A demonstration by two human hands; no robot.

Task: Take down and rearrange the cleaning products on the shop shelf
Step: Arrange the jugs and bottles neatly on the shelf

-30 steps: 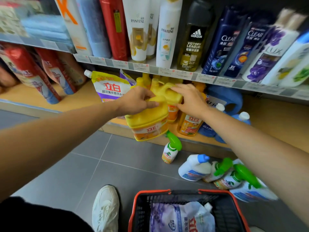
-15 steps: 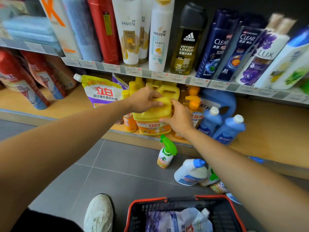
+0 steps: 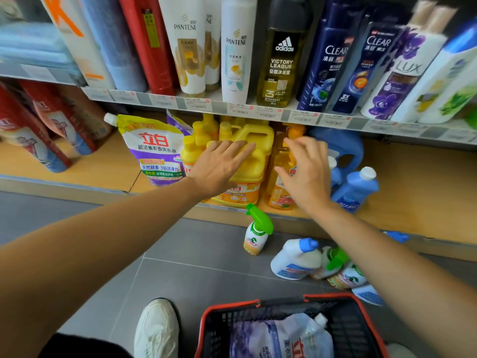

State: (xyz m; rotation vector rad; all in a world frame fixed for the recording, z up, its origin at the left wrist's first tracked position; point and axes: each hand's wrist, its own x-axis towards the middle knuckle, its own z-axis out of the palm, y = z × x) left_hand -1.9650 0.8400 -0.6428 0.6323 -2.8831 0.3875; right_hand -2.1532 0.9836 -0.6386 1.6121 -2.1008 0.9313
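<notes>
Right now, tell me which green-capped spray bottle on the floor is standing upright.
The lone spray bottle below the yellow jug; the other green-capped ones lie tumbled beside the white bottle.

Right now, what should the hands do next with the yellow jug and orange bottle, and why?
Probably curl the right hand round the orange bottle to shift it. The yellow jug stands on the shelf under the flat left hand, while the right hand hovers open at the bottle, gripping nothing.
</notes>
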